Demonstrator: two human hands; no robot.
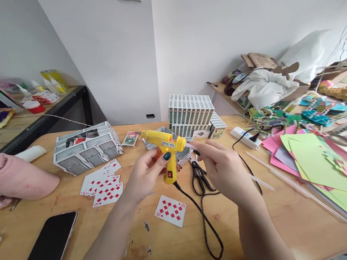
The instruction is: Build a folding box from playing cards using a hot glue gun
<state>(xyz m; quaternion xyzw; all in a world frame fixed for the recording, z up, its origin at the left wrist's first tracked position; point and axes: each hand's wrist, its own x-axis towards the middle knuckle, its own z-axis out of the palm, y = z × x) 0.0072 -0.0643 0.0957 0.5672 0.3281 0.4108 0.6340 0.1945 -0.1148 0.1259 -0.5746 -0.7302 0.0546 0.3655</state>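
A yellow hot glue gun is held up over the table in my left hand, its nozzle pointing left. My right hand is pinched on a clear glue stick at the gun's back end; more of the stick shows past the hand on the right. Behind the gun, a grey-patterned box shape is partly hidden. Black-handled scissors lie beneath my right hand. A ten of diamonds card lies face up in front of the gun, whose black cord loops on the table.
Left stand a box made of playing cards, fanned cards, a phone and a pink roll. Stacked card boxes are at the back. Right are a power strip, long glue sticks and coloured paper.
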